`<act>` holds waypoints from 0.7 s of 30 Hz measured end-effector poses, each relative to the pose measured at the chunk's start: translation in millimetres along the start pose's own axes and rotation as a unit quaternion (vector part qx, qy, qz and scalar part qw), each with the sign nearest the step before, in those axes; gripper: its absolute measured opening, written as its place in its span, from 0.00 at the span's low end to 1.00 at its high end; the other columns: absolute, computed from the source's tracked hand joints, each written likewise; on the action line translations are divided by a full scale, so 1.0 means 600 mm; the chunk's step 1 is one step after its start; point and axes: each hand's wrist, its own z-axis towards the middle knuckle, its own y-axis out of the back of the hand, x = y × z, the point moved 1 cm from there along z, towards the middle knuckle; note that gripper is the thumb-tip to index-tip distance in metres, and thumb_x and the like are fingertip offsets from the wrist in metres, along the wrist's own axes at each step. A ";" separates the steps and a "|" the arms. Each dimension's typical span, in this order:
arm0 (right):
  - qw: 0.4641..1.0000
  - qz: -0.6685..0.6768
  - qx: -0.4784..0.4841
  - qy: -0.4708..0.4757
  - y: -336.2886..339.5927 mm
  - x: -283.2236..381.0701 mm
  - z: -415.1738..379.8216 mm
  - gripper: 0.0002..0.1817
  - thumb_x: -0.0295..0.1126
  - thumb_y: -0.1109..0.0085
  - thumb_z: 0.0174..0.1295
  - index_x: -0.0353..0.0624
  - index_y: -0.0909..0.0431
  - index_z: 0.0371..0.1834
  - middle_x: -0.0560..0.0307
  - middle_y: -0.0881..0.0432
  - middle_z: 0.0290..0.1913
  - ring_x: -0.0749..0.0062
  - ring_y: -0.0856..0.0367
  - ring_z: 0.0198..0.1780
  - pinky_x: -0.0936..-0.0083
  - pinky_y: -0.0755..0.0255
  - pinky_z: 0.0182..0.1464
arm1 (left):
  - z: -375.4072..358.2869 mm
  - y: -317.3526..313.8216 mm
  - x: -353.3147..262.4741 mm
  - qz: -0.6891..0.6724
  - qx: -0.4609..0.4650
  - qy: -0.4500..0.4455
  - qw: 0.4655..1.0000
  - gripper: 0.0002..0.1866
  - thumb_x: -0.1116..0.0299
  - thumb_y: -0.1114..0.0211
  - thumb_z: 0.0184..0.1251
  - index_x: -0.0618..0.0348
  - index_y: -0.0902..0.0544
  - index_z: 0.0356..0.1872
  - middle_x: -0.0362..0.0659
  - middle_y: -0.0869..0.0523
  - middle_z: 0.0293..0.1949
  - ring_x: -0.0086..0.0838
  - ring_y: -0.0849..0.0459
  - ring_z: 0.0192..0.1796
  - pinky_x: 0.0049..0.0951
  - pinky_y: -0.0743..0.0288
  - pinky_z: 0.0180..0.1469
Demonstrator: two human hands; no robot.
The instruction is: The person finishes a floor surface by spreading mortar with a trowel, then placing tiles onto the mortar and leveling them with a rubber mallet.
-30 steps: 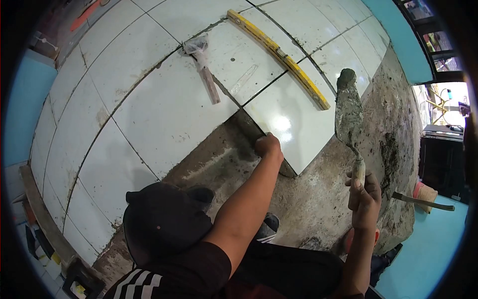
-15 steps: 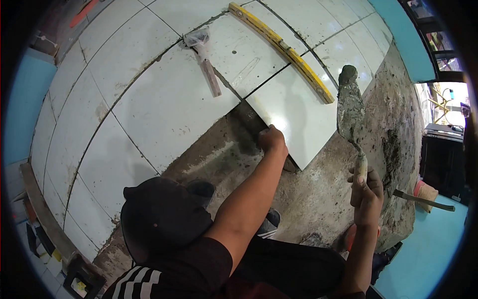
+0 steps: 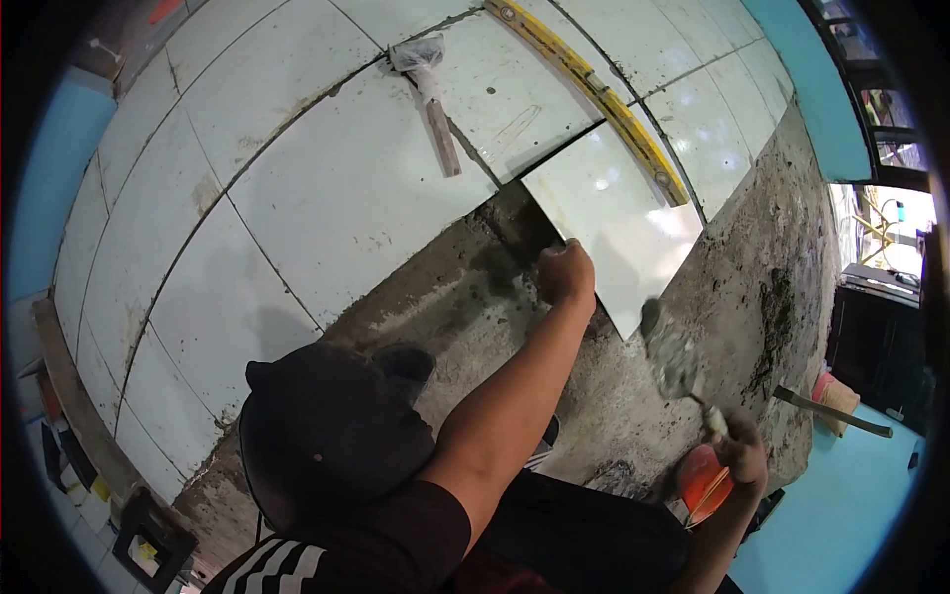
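My left hand (image 3: 567,272) is closed on the near left edge of a white tile (image 3: 618,213), which looks slightly raised on that side. A dark gap shows beneath this edge. In my right hand (image 3: 740,450) is the handle of a trowel (image 3: 673,361), its blade coated with wet grey mortar and low beside the tile's near corner. A yellow spirit level (image 3: 594,89) lies across the tile and the one behind it. On the laid tiles to the left rests a mallet (image 3: 440,134) with a wooden handle and a pale wrapped head.
Bare rough concrete (image 3: 614,416) spreads between the tiles and my body. A cap-covered head (image 3: 332,436) fills the lower left. An orange container (image 3: 703,480) stands near my right forearm. At the right are a curved bar (image 3: 831,413) and a black cabinet (image 3: 876,332).
The trowel has dropped from above the tile's right side to near its lower corner, with my right hand lower. The orange container shows more. My left hand keeps its grip on the tile's edge.
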 end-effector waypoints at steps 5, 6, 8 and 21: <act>0.996 -0.053 0.056 -0.042 -0.038 -0.081 0.043 0.21 0.35 0.28 0.65 0.35 0.18 0.58 0.65 0.18 0.38 0.83 0.25 0.34 0.80 0.34 0.34 | -0.044 0.016 -0.039 0.070 0.009 -0.031 0.997 0.23 0.60 0.40 0.72 0.72 0.16 0.55 0.65 0.12 0.54 0.58 0.13 0.61 0.52 0.20 0.65; 0.996 -0.066 0.064 -0.019 -0.055 -0.094 0.064 0.20 0.35 0.29 0.66 0.36 0.18 0.57 0.64 0.18 0.38 0.82 0.25 0.34 0.80 0.34 0.34 | -0.047 0.013 -0.040 0.067 0.003 -0.029 0.997 0.23 0.61 0.40 0.72 0.73 0.17 0.55 0.66 0.12 0.54 0.58 0.14 0.61 0.52 0.20 0.65; 0.992 -0.092 0.080 0.028 -0.088 -0.123 0.109 0.19 0.35 0.29 0.68 0.36 0.18 0.57 0.64 0.18 0.38 0.82 0.25 0.35 0.79 0.33 0.35 | -0.049 0.014 -0.041 0.071 0.016 -0.033 0.997 0.24 0.62 0.40 0.71 0.77 0.19 0.55 0.68 0.13 0.54 0.59 0.13 0.60 0.52 0.19 0.63; 0.989 0.011 0.083 0.122 -0.347 -0.024 0.277 0.24 0.34 0.41 0.78 0.33 0.34 0.70 0.49 0.18 0.51 0.69 0.14 0.46 0.69 0.17 0.45 | -0.075 0.000 -0.054 -0.001 0.022 -0.043 0.999 0.20 0.65 0.38 0.65 0.82 0.18 0.38 0.65 0.11 0.40 0.44 0.10 0.44 0.44 0.21 0.46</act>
